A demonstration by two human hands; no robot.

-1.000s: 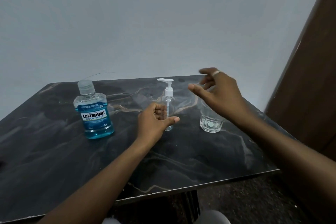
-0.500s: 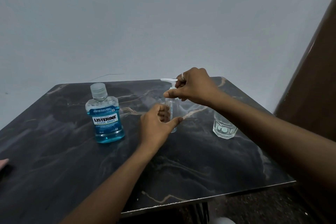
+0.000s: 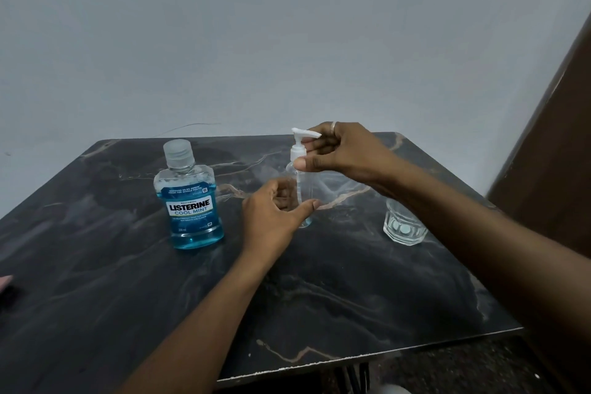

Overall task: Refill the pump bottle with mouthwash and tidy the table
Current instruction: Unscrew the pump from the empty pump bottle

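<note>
**At the table's middle: getting the pump head off**

Near the centre of the dark marble table [image 3: 319, 281] stands the clear pump bottle [image 3: 303, 192], upright and close to empty, with only a trace of blue at its base. My left hand [image 3: 271, 217] cups its lower body, thumb across the front and fingers curled behind, steadying it. My right hand [image 3: 339, 153] is closed on the white pump head [image 3: 299, 147], thumb pressed at the collar and fingers wrapped by the spout.

I judge this to be the opening step: unscrewing the pump so the neck is free for pouring. The mouthwash bottle [image 3: 188, 201] waits just to the left, cap on, well filled with blue liquid (so nothing is poured yet). A small glass [image 3: 404, 227] sits apart on the right.

Next I need a firm hold below and a twist at the collar, then a straight lift so the long dip tube clears the neck without tipping the light bottle.
</note>
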